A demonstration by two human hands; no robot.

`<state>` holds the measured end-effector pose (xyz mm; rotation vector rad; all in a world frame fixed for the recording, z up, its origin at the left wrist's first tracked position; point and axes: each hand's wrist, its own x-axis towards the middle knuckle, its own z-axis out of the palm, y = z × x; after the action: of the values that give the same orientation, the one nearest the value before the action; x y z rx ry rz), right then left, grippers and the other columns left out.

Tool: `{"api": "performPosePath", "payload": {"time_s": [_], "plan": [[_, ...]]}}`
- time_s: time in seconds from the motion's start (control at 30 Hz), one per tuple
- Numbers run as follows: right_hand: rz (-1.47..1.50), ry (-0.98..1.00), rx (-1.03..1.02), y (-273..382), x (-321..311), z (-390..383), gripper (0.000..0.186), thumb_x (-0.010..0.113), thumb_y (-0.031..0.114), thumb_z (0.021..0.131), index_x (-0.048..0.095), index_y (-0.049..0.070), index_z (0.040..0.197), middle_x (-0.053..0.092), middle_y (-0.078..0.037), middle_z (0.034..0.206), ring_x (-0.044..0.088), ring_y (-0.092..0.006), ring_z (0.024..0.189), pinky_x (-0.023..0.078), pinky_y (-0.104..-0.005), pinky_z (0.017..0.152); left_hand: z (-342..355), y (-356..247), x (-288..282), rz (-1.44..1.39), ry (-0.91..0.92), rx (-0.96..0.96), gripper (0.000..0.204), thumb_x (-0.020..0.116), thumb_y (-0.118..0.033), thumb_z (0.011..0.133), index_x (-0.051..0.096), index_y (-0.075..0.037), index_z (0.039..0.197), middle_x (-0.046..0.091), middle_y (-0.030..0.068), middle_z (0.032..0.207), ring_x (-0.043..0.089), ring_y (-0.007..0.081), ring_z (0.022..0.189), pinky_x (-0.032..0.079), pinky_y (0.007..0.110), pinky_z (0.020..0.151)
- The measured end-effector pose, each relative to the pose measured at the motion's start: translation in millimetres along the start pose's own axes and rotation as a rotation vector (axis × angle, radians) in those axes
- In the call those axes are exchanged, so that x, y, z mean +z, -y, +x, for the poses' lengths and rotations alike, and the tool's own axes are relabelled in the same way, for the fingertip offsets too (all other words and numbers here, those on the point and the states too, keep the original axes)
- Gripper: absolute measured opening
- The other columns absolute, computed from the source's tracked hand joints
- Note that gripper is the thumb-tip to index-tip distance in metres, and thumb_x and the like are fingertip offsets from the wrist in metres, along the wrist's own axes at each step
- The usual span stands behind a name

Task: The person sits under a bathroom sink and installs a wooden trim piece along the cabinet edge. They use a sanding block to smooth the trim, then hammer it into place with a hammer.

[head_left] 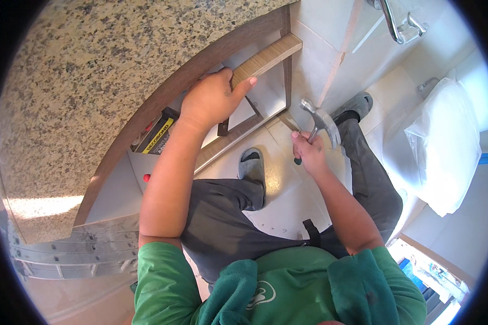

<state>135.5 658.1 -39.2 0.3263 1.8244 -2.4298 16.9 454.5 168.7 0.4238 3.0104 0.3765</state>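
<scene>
My left hand (210, 98) is closed on a wood-grain board (268, 57), its thumb pointing along the near side. The board is tilted at the front of a cabinet (222, 146) under the counter. Lower and to the right, my right hand (310, 153) is wrapped round the handle of a claw hammer (322, 120), whose metal head points up and away. A thin flat blade (290, 122) also juts from that fist; its kind is hard to tell. The right hand is apart from the board.
A speckled stone countertop (92, 70) curves above the cabinet. Inside stands a dark tin with a yellow band (158, 132), with a small red object (147, 177) nearby. A white plastic bag (444, 146) is at right, below a metal handle (393, 21). My feet stand on pale tiles.
</scene>
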Motion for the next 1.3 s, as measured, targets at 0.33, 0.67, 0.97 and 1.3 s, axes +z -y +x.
{"api": "performPosePath", "payload": {"time_s": [0.33, 0.67, 0.97, 1.3], "plan": [[0.316, -0.080, -0.317, 59, 44, 50, 0.046, 0.067, 0.025, 0.098, 0.041, 0.012, 0.063, 0.040, 0.001, 0.056, 0.038, -0.0114, 0.050, 0.034, -0.0304, 0.049, -8, -21, -20, 0.073, 0.073, -0.057, 0.072, 0.050, -0.067, 0.097, 0.067, 0.003, 0.096, 0.071, 0.0217, 0.085, 0.070, 0.0389, 0.090, 0.055, 0.049, 0.082], [0.340, -0.077, -0.117, 58, 50, 75, 0.034, 0.067, 0.017, 0.094, 0.048, 0.011, 0.067, 0.040, 0.001, 0.055, 0.038, -0.0114, 0.046, 0.033, -0.0302, 0.046, -7, -18, -23, 0.093, 0.071, -0.040, 0.071, 0.050, -0.065, 0.097, 0.066, 0.004, 0.099, 0.071, 0.0240, 0.089, 0.070, 0.0413, 0.094, 0.055, 0.050, 0.086], [0.215, -0.029, 0.055, 47, -3, 14, 0.031, 0.071, 0.024, 0.095, 0.053, 0.010, 0.074, 0.039, 0.005, 0.056, 0.037, -0.0093, 0.046, 0.032, -0.0286, 0.044, -7, -10, 1, -0.032, 0.092, -0.069, 0.070, 0.050, -0.065, 0.098, 0.066, 0.003, 0.099, 0.071, 0.0235, 0.089, 0.070, 0.0407, 0.090, 0.055, 0.049, 0.083], [-0.148, -0.140, 0.390, -26, -107, -114, 0.041, 0.068, 0.028, 0.097, 0.049, 0.010, 0.064, 0.045, 0.001, 0.054, 0.041, -0.0103, 0.044, 0.032, -0.0299, 0.043, -16, 19, 58, -0.058, 0.240, -0.053, 0.071, 0.053, -0.065, 0.096, 0.066, 0.004, 0.101, 0.071, 0.0234, 0.091, 0.070, 0.0382, 0.090, 0.055, 0.047, 0.083]]}}
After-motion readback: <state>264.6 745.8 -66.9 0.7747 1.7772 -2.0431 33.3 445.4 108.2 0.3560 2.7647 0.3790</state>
